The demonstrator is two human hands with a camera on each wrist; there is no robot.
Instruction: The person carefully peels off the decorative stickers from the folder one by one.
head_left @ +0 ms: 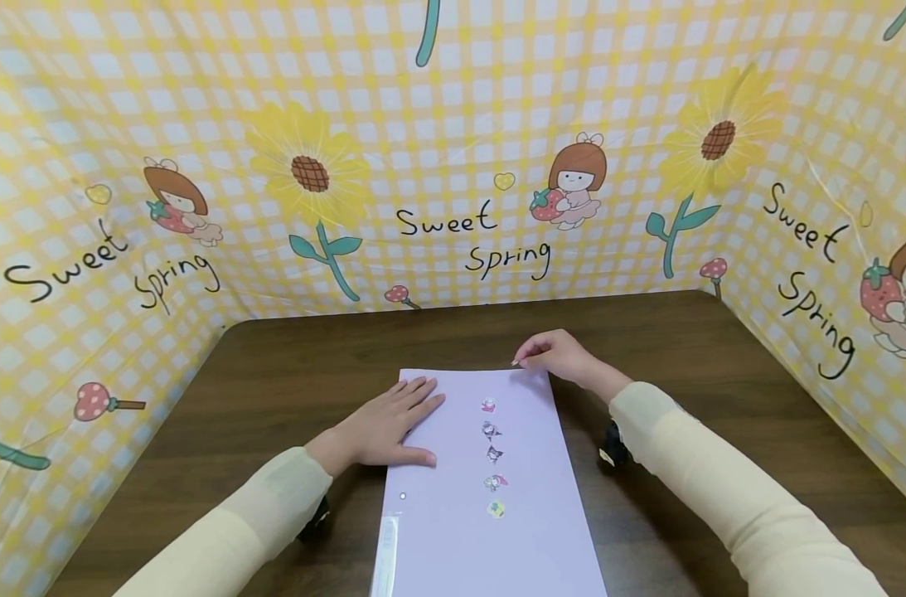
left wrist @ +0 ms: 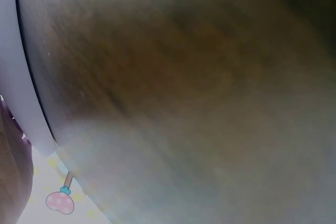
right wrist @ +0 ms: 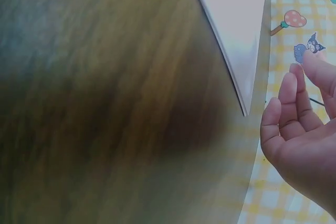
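Table, folder, five stickers, sixth sticker pinched.

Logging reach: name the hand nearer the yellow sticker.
Left. The left hand lies left of and beyond the yellow sticker; the right hand is by the sheet's far edge.

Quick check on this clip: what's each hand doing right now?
Left hand: open, resting on the lilac sheet.
Right hand: closed, pinching a small cartoon sticker.
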